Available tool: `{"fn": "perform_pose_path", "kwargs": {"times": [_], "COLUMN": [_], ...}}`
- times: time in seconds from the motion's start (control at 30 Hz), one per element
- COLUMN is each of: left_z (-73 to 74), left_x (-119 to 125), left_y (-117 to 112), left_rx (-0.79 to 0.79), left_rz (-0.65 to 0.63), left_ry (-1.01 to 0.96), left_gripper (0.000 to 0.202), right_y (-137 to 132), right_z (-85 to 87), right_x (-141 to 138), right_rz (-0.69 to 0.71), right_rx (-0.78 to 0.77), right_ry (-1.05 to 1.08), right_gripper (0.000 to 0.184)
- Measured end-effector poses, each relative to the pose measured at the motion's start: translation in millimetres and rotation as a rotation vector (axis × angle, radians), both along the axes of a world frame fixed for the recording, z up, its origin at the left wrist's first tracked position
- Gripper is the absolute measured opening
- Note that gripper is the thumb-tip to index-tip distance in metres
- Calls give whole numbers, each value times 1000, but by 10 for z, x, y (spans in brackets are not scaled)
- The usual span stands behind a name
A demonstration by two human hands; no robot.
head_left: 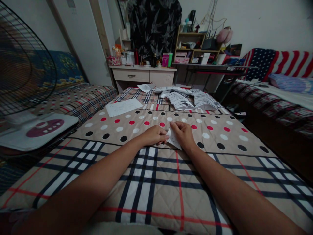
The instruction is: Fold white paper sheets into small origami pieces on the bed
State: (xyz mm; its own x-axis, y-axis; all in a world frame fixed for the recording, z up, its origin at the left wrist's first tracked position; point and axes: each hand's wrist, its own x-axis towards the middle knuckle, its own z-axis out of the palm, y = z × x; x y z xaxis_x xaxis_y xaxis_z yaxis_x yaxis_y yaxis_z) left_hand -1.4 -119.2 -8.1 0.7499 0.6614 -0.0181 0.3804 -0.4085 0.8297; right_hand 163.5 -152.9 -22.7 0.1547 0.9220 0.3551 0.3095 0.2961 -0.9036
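Between my two hands, just above the patterned bed cover, is a small folded piece of white paper with faint marks on it. My left hand pinches its left edge with curled fingers. On the other side my right hand grips it, thumb on top, covering part of the paper. Farther up the bed lies a flat white sheet with faint writing. Beyond my hands, stacks of folded white papers spread in overlapping rows, with another folded paper to their left.
A fan on a white base stands close at the left. Past the bed are a white drawer table crowded with bottles and boxes, and a wooden shelf. A second bed is at the right.
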Motion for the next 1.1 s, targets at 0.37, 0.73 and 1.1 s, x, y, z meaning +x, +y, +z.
{"fn": "perform_pose_path", "kwargs": {"times": [0.37,0.73,1.1], "left_z": [-119,-117,-150], "left_x": [36,43,-9], "left_y": [134,146,187], "left_rx": [-37,-123,-26], "left_rz": [321,330,278], "left_ry": [-315,-376,-312], "left_gripper": [35,30,38], "right_y": [5,-20,-21], "right_z": [31,80,81], "right_x": [37,12,76], "right_rz": [91,165,274], "right_rx": [-198,-220,-256], "right_ry": [257,356,294], "right_gripper": [45,29,23]}}
